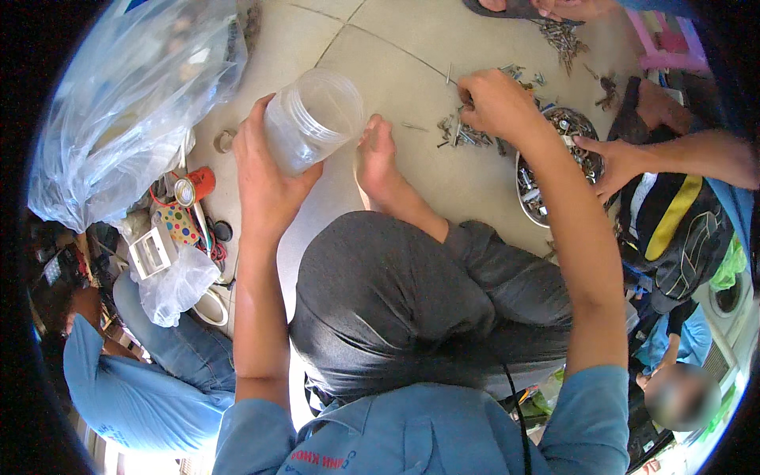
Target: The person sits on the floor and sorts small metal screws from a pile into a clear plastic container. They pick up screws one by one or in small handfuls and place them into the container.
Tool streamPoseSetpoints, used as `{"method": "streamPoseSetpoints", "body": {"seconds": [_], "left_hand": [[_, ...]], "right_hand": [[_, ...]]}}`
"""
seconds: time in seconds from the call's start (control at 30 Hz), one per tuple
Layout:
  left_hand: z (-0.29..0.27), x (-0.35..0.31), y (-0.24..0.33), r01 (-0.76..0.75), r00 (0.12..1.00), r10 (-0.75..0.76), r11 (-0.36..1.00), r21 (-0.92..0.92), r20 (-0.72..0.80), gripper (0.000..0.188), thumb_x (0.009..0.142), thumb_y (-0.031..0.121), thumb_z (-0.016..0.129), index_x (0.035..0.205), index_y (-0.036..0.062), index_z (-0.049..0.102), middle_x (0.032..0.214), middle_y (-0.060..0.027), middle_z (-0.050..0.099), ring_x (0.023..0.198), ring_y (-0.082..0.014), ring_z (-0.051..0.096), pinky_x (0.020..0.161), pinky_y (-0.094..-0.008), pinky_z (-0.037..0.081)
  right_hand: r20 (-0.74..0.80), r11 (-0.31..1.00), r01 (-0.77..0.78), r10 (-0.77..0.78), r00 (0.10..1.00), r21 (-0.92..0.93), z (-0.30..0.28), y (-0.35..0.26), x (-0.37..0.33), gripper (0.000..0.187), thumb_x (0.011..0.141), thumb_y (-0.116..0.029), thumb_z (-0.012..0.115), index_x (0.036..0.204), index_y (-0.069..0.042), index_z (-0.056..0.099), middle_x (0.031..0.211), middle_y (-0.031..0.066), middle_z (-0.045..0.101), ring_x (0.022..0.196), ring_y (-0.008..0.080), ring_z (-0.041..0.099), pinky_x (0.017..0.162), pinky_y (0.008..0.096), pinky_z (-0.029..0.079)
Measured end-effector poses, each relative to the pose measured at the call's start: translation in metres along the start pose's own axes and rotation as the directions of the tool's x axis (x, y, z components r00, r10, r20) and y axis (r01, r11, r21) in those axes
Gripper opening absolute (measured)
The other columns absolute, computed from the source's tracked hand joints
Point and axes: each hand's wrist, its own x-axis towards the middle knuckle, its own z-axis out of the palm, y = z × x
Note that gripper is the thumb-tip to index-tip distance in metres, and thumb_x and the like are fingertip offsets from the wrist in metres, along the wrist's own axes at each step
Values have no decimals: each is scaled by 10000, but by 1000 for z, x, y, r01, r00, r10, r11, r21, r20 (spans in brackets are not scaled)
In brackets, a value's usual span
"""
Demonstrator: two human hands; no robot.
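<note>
My left hand [265, 170] is wrapped round a clear plastic jar [305, 131], tilted with its wide threaded mouth open toward the upper right. No lid is on it, and its inside looks bare. Off to the right, my right hand [495, 103] hovers at a small pile of screws [469, 134] on the tiled floor. Its fingertips are pinched together and curled down, so whatever they hold is hidden. Loose screws lie around that hand. Just right of my right forearm stands a round metal bowl [526, 194] full of mixed screws and hardware.
Another person's hand [621, 165] reaches into the bowl from the right. More screws [564, 43] lie at the far right. A large clear plastic bag [142, 111], an orange can [202, 182] and a white frame [153, 252] crowd the left. A black-and-yellow bag [673, 214] sits at right.
</note>
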Motion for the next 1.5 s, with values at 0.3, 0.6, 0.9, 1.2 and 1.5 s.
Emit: {"method": "streamPoseSetpoints", "body": {"seconds": [0.3,0.6,0.9,1.2,1.5], "left_hand": [[-1,3,7,-9,1000,8,999,30,24,936,640,67,863,1472,67,434,1332,-209,566,1264,-423,515,1093,-490,405],[0,1,0,-20,999,19,999,25,35,966,642,94,884,1487,60,418,1331,-218,569,1265,-418,518,1092,-490,408],[0,0,2,1,1000,-1,999,33,2,967,654,126,903,1485,46,413,1300,-214,578,1245,-422,531,1075,-489,415],[-2,-3,-4,16,1000,-16,1000,-3,-13,968,663,131,896,1491,35,404,1334,-220,566,1262,-423,529,1085,-488,412],[0,-5,-1,49,999,-49,998,40,-7,966,669,141,901,1497,49,413,1382,-220,551,1301,-420,514,1114,-492,403]], "right_hand": [[-11,974,226,-226,974,0,-20,18,8,240,755,-145,741,940,-14,663,871,192,706,841,391,694,751,460,557],[-441,832,383,-191,877,402,-61,-112,13,268,860,-242,733,1045,-48,739,877,154,748,699,325,693,697,415,554],[-108,995,44,-35,994,86,-5,-28,-21,195,848,-136,703,1020,-50,731,989,129,724,940,345,706,832,428,570],[-58,998,-56,59,997,42,-2,-20,-23,194,827,-106,722,1011,-47,731,1020,122,708,924,299,708,791,411,581],[-282,664,64,228,932,745,-53,-103,-21,284,880,-237,765,1064,-20,757,915,103,768,796,181,710,746,347,577]]}}
